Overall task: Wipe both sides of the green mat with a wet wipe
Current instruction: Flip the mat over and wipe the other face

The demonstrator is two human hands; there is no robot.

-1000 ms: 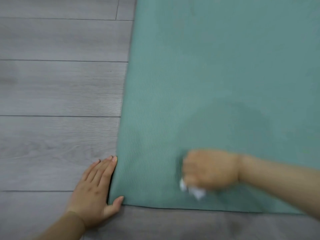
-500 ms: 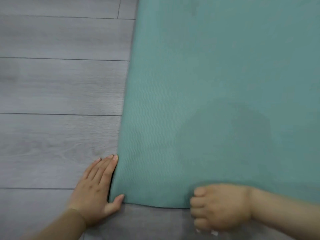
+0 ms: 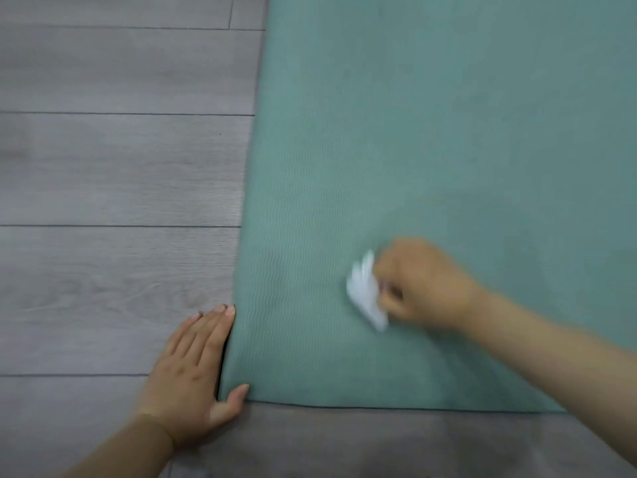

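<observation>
The green mat (image 3: 431,132) lies flat on the floor and fills the right and upper part of the view. Its near left corner is by my left hand (image 3: 193,370), which lies flat on the floor with straight fingers along the mat's left edge and the thumb at the front edge. My right hand (image 3: 424,284) is over the mat's near part, blurred by motion, and its fingers grip a crumpled white wet wipe (image 3: 365,291) that sticks out to the left of the fist.
Grey wood-look floor planks (image 3: 120,167) stretch to the left of the mat and run along its near edge at the bottom.
My right hand swept with the wipe from the mat's near part down to the front edge, then back up and a little right onto the mat. My left hand stayed in place.
</observation>
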